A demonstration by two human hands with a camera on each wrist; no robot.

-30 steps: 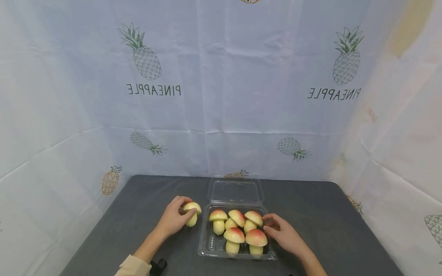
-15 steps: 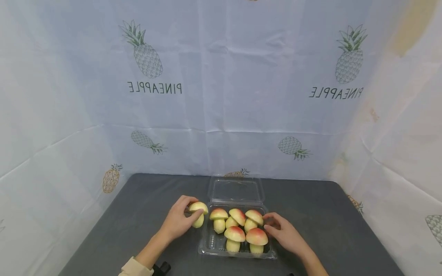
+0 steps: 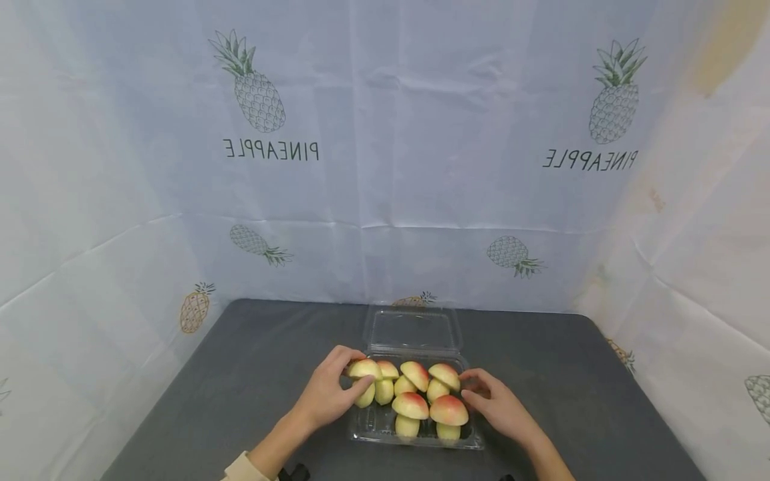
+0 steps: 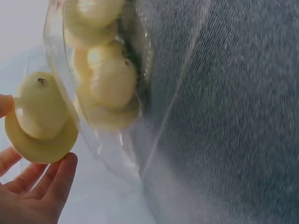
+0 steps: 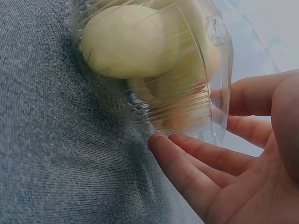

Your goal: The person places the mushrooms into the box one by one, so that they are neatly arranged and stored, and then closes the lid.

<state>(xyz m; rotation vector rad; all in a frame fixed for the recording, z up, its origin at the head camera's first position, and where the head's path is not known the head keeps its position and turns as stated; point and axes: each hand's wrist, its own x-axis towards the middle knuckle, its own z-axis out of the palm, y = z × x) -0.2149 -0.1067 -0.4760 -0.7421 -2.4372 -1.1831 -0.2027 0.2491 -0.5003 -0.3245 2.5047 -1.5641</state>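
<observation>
My left hand (image 3: 327,395) pinches a mushroom-shaped piece (image 3: 365,369), its domed cap pale yellow with a red blush. In the left wrist view, the held piece (image 4: 43,112) shows its stem end with a dark spot, apart from the table. It is at the left rim of a clear plastic clamshell box (image 3: 373,434). Several similar mushroom-shaped pieces (image 3: 410,405) stand or lean inside that box. My right hand (image 3: 493,407) is at the box's right side. There, fairly straight fingers (image 5: 187,177) touch the clear wall.
The box's transparent lid (image 3: 414,331) lies folded back, away from me. A dark grey table (image 3: 529,361) lies beneath everything. White cloth with printed pineapples (image 3: 415,187) hangs behind and on both sides.
My left hand has carried the mushroom-shaped piece rightward, from beside the box to its left rim. The right hand stays at the box's right side. The view has shifted slightly.
</observation>
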